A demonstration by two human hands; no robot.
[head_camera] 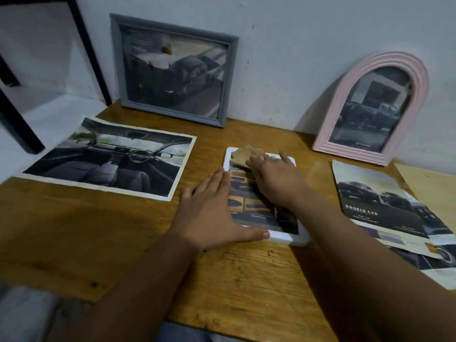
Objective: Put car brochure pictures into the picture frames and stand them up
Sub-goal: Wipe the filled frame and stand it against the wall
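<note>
A white picture frame (283, 239) lies flat on the wooden table (103, 230), with a yellow-and-dark car picture behind its glass. My left hand (212, 213) lies flat along the frame's left edge, its thumb along the near edge. My right hand (274, 178) presses a tan cloth (243, 154) on the far part of the glass. A grey frame (172, 70) and a pink arched frame (372, 109) stand against the wall, each with a car picture inside.
A loose car-interior picture (108, 159) lies at the left of the table. Brochure pages marked "DOUBLE CAB" (385, 206) lie overlapping at the right, beside a brown sheet (429, 186). A black metal leg (91, 53) rises at the back left.
</note>
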